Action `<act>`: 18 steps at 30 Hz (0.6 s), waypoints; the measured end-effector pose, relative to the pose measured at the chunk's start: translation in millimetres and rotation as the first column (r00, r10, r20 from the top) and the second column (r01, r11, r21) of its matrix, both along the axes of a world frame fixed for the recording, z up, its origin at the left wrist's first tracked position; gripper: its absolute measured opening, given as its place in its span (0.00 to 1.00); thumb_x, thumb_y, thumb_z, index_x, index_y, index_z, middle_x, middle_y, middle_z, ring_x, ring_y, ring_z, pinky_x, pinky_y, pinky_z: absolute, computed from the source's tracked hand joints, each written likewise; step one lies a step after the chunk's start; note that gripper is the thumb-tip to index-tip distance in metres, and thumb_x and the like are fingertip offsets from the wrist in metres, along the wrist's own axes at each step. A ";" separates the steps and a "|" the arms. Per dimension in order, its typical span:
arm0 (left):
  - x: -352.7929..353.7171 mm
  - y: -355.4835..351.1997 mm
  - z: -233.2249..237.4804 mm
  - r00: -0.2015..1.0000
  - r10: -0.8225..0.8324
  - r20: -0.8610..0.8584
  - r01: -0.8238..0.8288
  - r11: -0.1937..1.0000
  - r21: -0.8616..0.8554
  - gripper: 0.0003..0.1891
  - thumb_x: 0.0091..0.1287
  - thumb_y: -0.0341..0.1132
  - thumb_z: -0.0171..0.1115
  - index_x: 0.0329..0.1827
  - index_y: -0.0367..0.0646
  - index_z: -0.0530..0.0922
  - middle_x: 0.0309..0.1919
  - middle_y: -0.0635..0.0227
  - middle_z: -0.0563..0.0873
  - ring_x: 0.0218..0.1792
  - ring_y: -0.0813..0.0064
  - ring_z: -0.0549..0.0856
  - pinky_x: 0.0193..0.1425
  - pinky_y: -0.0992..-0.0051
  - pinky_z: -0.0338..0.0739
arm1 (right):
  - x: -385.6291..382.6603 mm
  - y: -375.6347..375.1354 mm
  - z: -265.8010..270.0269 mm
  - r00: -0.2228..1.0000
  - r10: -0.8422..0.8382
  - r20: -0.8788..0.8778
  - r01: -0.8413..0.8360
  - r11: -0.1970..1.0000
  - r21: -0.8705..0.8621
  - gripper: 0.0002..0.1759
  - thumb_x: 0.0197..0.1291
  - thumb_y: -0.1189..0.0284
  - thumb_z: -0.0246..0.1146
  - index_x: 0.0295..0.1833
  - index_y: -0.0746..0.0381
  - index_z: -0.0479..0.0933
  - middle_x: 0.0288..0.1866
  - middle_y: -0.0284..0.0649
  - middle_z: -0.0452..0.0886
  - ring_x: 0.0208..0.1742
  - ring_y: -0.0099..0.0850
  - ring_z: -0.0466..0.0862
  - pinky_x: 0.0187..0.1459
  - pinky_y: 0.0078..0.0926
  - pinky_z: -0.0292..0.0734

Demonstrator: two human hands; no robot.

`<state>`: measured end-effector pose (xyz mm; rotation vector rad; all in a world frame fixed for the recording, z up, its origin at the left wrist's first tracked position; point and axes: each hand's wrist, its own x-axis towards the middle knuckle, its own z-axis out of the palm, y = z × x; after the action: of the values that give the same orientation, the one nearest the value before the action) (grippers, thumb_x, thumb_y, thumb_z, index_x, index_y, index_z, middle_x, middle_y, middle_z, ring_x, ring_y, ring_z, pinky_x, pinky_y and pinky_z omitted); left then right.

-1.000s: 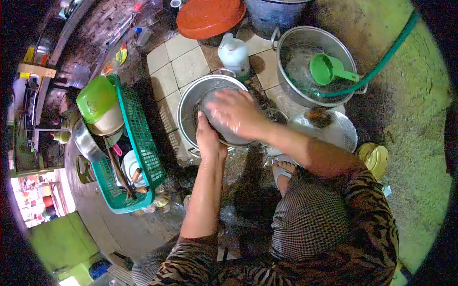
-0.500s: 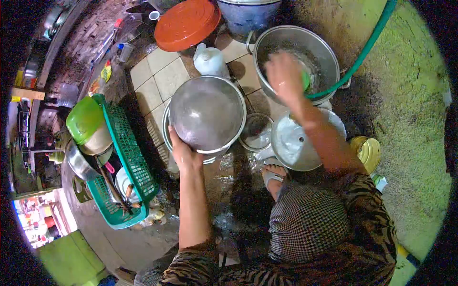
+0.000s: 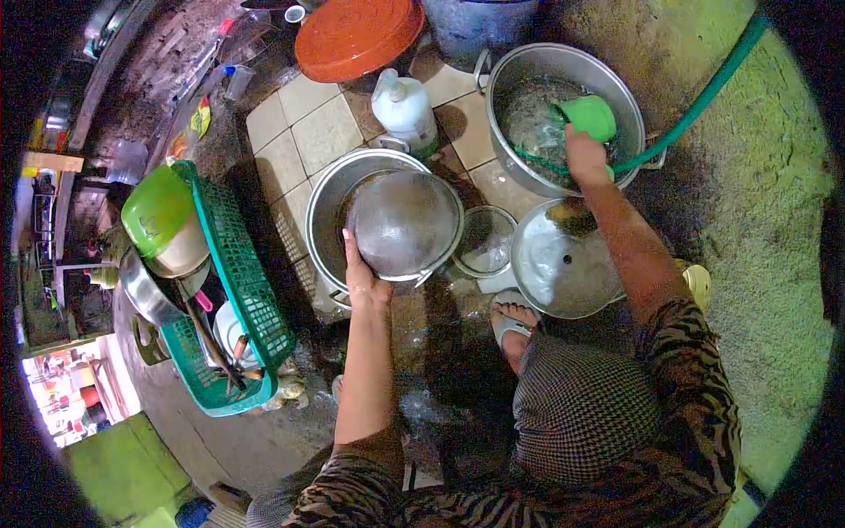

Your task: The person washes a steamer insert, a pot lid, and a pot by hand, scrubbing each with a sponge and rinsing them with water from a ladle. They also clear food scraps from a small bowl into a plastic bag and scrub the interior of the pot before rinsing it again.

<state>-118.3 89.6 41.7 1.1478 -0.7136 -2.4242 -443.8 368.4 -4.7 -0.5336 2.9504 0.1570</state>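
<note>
My left hand point(image 3: 365, 286) grips the rim of a round, fine-mesh metal strainer point(image 3: 403, 222), its domed side facing up. It is tilted over a metal pot point(image 3: 324, 207) and covers much of the pot's mouth. My right hand point(image 3: 588, 160) is inside a larger metal pot point(image 3: 499, 110), holding a green plastic dipper point(image 3: 591, 116) at the water point(image 3: 539, 123). The fingers are partly hidden by the dipper and the back of the hand. A green hose point(image 3: 691, 130) runs over that pot's rim into the water.
Between the pots lies a small round pan point(image 3: 486, 239), beside a wide metal lid point(image 3: 554, 264). Behind stand a white jug point(image 3: 403, 110), an orange lid point(image 3: 359, 35) and a blue bucket point(image 3: 480, 31). A green basket point(image 3: 233, 255) of dishes is at left. The tiles point(image 3: 326, 123) are wet.
My right hand has gone from a blurred spot at the large pot's left side to its right side, with the dipper now plainly in it. The strainer has shifted right, uncovering more of the pot beneath.
</note>
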 end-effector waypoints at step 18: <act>8.3 26.2 -23.4 0.992 0.098 -0.085 -0.075 0.969 0.234 0.31 0.64 0.60 0.50 0.64 0.50 0.66 0.63 0.63 0.69 0.61 0.59 0.69 0.66 0.53 0.62 | -3.0 8.0 11.2 0.927 -0.376 0.010 0.371 0.909 -0.191 0.27 0.55 0.60 0.59 0.54 0.66 0.61 0.42 0.57 0.80 0.44 0.49 0.81 0.42 0.43 0.77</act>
<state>-110.1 115.8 18.3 1.1111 -0.3511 -2.5171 -446.7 376.4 6.5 0.0255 3.0420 -0.1620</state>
